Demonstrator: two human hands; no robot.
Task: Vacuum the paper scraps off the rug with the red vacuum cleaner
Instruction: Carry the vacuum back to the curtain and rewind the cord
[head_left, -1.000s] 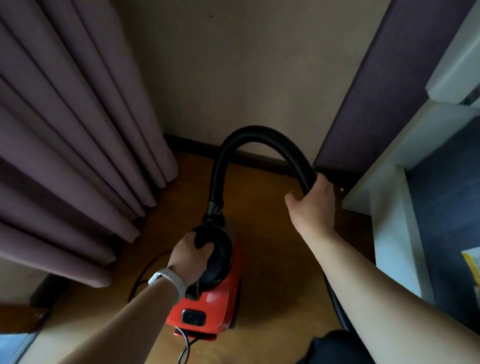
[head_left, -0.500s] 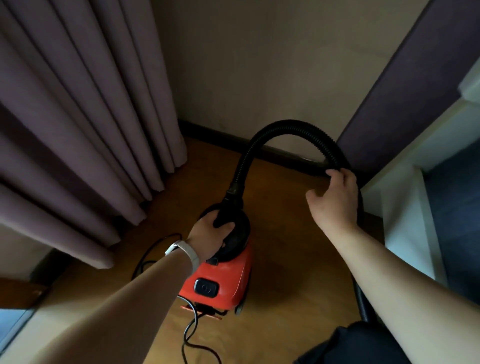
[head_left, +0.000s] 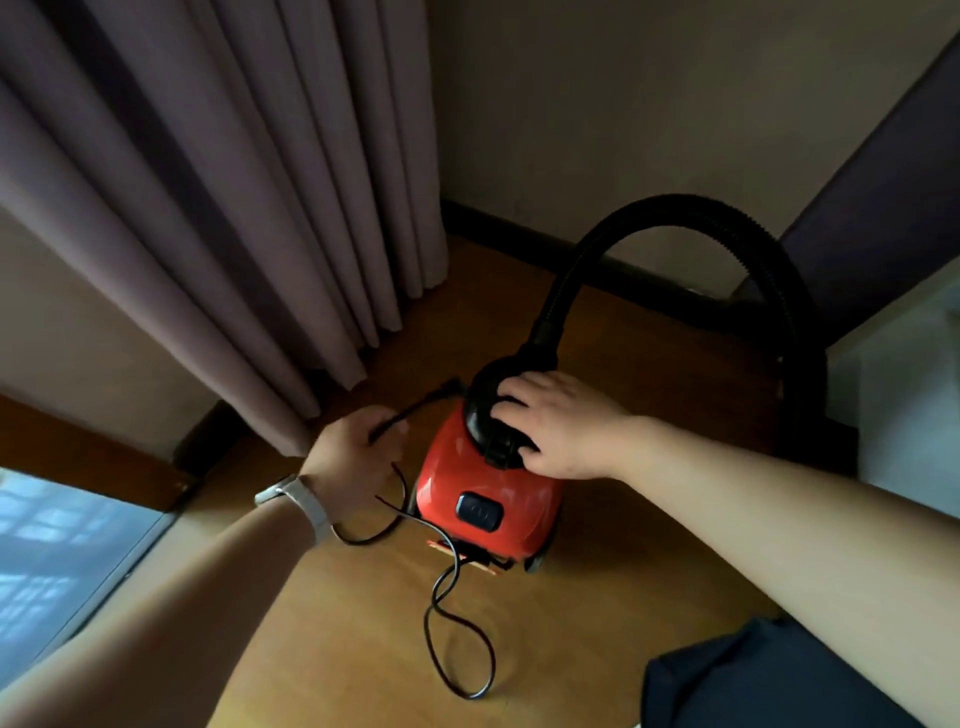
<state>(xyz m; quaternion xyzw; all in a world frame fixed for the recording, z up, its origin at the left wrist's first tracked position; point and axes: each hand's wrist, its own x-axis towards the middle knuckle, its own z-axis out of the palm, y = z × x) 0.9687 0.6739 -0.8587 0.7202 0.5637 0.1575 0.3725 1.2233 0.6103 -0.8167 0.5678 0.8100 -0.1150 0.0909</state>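
A: Room left of the vacuum?
B: Narrow. Curtain hangs just beside it.
A: Right and far?
B: Hose arches there, wall behind. Near floor is open, except for cord loops.

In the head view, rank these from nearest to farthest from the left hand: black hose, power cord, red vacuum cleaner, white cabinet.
1. power cord: gripped in the left hand.
2. red vacuum cleaner: on the floor, just right of that hand.
3. black hose: arching up beyond the vacuum.
4. white cabinet: far right edge.
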